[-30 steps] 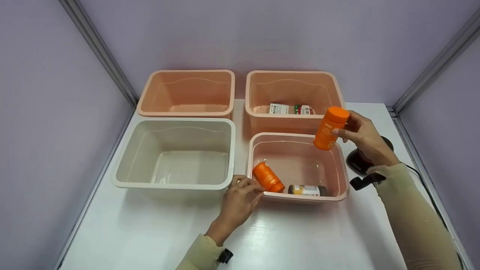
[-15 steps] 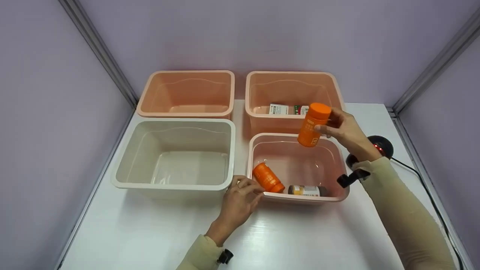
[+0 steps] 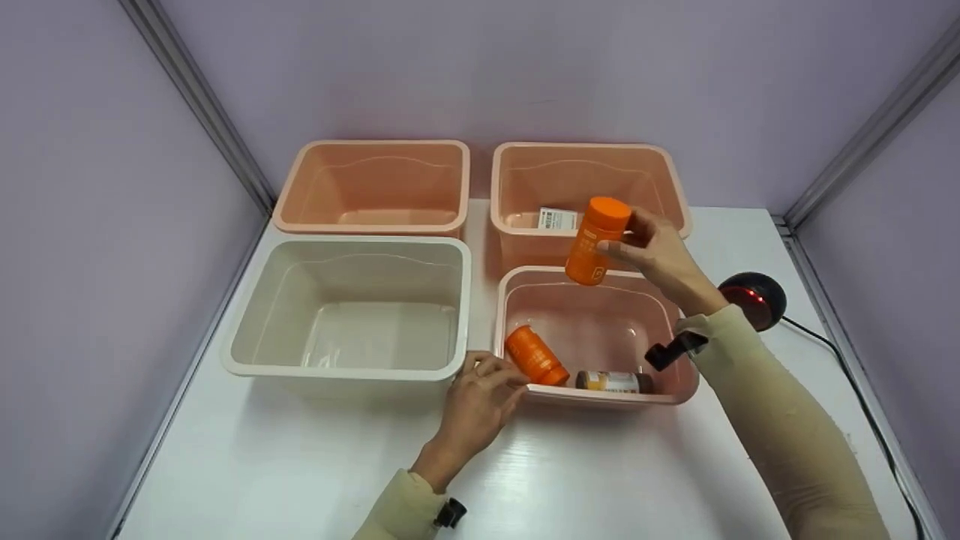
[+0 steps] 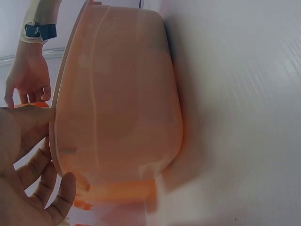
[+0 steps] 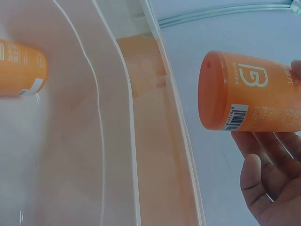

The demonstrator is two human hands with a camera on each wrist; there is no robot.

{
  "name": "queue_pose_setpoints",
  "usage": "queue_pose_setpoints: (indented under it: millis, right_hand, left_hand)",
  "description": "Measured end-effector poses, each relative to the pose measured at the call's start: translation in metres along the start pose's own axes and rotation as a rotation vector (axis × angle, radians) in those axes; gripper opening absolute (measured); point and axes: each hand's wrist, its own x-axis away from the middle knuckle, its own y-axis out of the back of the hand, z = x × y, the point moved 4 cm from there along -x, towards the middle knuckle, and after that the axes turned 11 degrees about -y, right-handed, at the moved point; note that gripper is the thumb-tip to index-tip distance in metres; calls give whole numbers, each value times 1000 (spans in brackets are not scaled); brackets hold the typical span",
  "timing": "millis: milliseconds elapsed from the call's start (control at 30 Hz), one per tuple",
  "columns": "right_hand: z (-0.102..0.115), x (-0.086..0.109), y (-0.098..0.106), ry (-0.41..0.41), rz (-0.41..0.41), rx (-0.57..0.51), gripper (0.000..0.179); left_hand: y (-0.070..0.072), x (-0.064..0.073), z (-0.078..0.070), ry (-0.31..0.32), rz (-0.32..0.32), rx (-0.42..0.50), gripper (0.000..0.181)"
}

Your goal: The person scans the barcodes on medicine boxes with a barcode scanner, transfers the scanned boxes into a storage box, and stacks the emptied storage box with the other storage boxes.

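Note:
My right hand holds an orange pill bottle with an orange cap, slightly tilted. It hangs above the gap between the near pink bin and the far right one. In the right wrist view, a barcode shows near the base of that bottle. My left hand pinches the near pink bin's rim at its front left corner. Inside this bin, a second orange bottle lies at the left, and a dark-capped bottle with a white and yellow label lies along the front wall.
The far right salmon bin contains a white box. A grey-white bin stands at left, another salmon bin behind it. A black round device with a red light and a cable stands on the right.
My right hand has carried the orange bottle leftward and slightly away from me; it now hides the red and green box in the far right bin. My left hand has stayed put.

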Motion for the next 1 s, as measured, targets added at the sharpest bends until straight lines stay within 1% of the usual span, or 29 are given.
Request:
queue_pose_setpoints:
  millis: [167,333,500,733,833,1000]
  right_hand:
    - [2,-6,-8,7,-6,-28,58]
    - [5,-10,-17,9,-28,-25,60]
    - [11,-17,-28,23,-32,-61,60]
    - [16,-28,-42,31,-34,-70,61]
    - [18,-32,-47,18,-47,-71,61]
    - [23,-39,-56,13,-55,-101,58]
  left_hand:
    - [-1,0,-1,-8,-8,-1,8]
    - [0,1,-2,-14,-15,2,9]
    - [0,2,-2,-37,-39,-2,8]
    - [-1,2,-2,-31,-42,8,9]
    - [-1,2,-1,-26,-38,11,9]
    - [-1,2,-1,-21,-34,15,10]
